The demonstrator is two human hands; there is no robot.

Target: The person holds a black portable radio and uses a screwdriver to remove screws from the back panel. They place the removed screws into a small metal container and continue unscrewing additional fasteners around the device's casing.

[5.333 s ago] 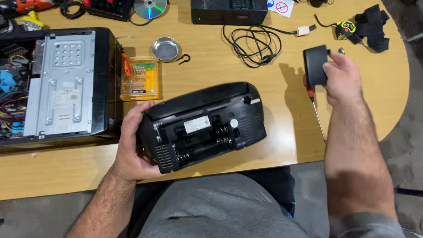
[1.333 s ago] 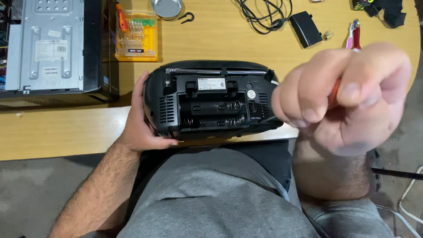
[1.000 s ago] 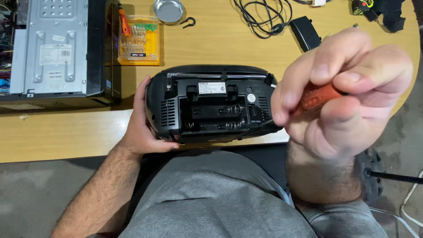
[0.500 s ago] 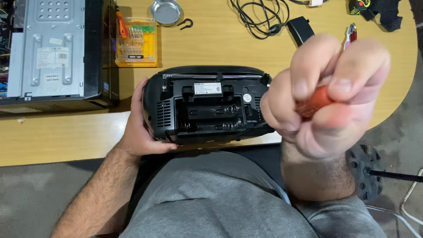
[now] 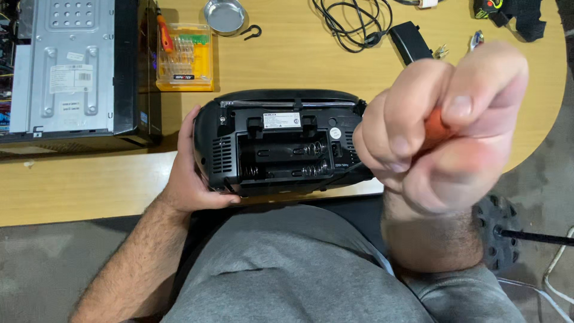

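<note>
Ok, w/ my left hand [image 5: 188, 179] clamped on the radio [image 5: 281, 143] and right hand [image 5: 436, 131] fisted round the orange screwdriver handle [image 5: 435, 128], I'd steady the radio before bringing the tip down.

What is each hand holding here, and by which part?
Left hand grips the black radio by its left end. Right hand is closed around the orange handle of a tool.

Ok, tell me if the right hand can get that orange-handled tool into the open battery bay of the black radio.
Probably yes. The right hand is raised near the camera, closed on the orange handle. The black radio lies with its open battery bay facing up, steadied by the left hand at its far side. Nothing covers the bay.
</note>
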